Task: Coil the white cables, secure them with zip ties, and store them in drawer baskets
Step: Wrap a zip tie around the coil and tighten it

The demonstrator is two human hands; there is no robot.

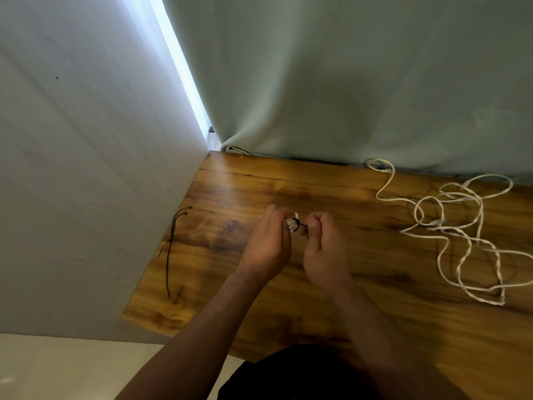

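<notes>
At the centre of the frame a small, tightly wound bundle of white cable was held just above the wooden surface, between two bare hands. The left hand was closed round the bundle, its fingers curled over the top so that only a few smooth white loops were left showing. A thin black zip tie was seen wrapped round those loops. Its free tail was pinched by the right hand, whose fingers were folded into a near fist. How tightly the tie had been drawn could not be told.

On the right of the frame more loose cable was spread over the surface in wide, tangled loops, partly twisted in pairs like rope. One strand was led up to the far edge beneath the curtain. Near the left edge of the surface, well apart from the hands, a few spare ties — long, thin, dark strips — were laid close together.

The surface was marked by a glossy warm-brown grain with darker streaks. The upper right was filled by the pale green curtain in soft folds, the upper left by a plain matte wall, with a bright strip of light between them. Pale floor was seen at the lower left.
</notes>
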